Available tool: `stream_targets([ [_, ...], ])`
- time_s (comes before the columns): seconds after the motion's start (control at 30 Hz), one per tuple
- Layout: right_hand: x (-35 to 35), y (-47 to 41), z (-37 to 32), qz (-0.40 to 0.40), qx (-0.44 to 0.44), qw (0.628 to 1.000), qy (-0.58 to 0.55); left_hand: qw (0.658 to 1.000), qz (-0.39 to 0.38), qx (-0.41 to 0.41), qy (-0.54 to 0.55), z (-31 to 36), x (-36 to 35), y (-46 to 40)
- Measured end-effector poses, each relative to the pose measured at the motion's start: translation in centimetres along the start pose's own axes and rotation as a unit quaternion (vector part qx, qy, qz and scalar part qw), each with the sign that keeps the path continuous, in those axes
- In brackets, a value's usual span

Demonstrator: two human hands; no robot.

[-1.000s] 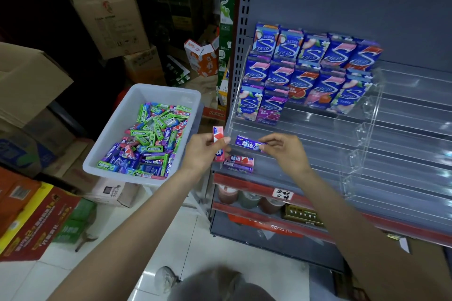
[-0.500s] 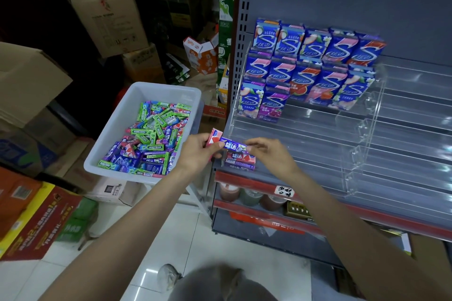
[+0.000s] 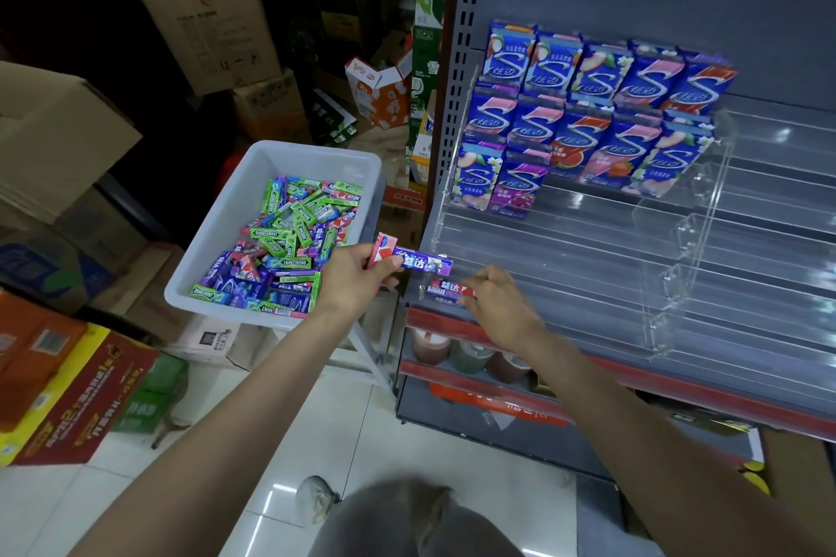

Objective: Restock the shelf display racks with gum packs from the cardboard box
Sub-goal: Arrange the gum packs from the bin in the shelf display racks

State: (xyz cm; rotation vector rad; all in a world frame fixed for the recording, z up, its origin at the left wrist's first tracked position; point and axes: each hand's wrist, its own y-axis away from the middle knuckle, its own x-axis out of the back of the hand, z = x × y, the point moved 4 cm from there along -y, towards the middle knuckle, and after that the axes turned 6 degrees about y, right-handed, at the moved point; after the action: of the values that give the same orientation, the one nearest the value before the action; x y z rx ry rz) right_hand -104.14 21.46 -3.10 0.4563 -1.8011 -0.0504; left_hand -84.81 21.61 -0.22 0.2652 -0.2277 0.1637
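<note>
The left hand (image 3: 355, 280) grips gum packs (image 3: 409, 258) beside the clear rack (image 3: 588, 240), the right hand (image 3: 500, 308) pressing a pack (image 3: 445, 287) into its front-left corner.

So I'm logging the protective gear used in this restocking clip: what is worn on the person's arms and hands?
Nothing that shows. The left hand and the right hand are bare, with no gloves, rings, watch or wristband visible. Both forearms are uncovered all the way down to the bottom edge of the picture, so no sleeves appear. Below, between the arms, grey clothing is in view.

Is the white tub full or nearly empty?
Partly full: gum packs cover the floor of the white tub, well below its rim.
</note>
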Motion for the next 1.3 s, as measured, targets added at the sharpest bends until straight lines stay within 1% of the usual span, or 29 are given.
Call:
stream_targets([
  [0.17,0.4,0.4,-0.4,0.03,0.005,0.999,-0.032,1.0,-0.001,-0.002,0.015,-0.1,0.1,0.3],
  [0.3,0.4,0.8,-0.8,0.054,0.029,0.996,-0.056,1.0,0.003,-0.004,0.02,0.0,0.5,0.5],
  [0.5,-0.1,0.6,-1.0,0.012,0.032,0.998,-0.06,1.0,0.007,0.0,0.028,0.2,0.9,0.9],
  [0.63,0.2,0.4,-0.8,0.018,0.015,0.997,-0.076,0.999,0.012,-0.001,0.031,0.1,1.1,1.2],
  [0.93,0.7,0.2,-0.8,0.013,0.025,0.997,-0.071,1.0,0.017,-0.01,0.02,0.4,1.2,1.7],
  [1.0,1.0,0.3,-0.7,0.028,0.021,0.996,-0.076,1.0,0.015,-0.01,0.021,0.5,1.1,1.6],
  [1.03,1.4,0.4,-0.6,0.044,0.018,0.994,-0.102,1.0,0.011,-0.01,0.02,0.6,1.0,1.7],
  [1.07,2.0,0.6,-0.6,0.063,0.011,0.986,-0.156,1.0,0.004,-0.01,0.019,0.6,0.9,1.7],
  [1.1,2.5,0.8,-0.6,0.078,0.005,0.971,-0.227,1.0,-0.006,-0.009,0.021,0.6,0.6,1.7],
  [1.17,3.4,1.3,-0.7,0.078,0.005,0.936,-0.343,0.999,-0.029,-0.003,0.038,0.7,-0.3,1.8],
  [1.23,3.9,1.4,-0.7,0.063,0.018,0.921,-0.384,0.997,-0.047,-0.002,0.057,0.8,-1.3,1.7],
  [1.3,4.2,1.4,-0.3,0.065,0.013,0.917,-0.393,0.996,-0.063,-0.005,0.057,1.3,-2.3,1.7],
])
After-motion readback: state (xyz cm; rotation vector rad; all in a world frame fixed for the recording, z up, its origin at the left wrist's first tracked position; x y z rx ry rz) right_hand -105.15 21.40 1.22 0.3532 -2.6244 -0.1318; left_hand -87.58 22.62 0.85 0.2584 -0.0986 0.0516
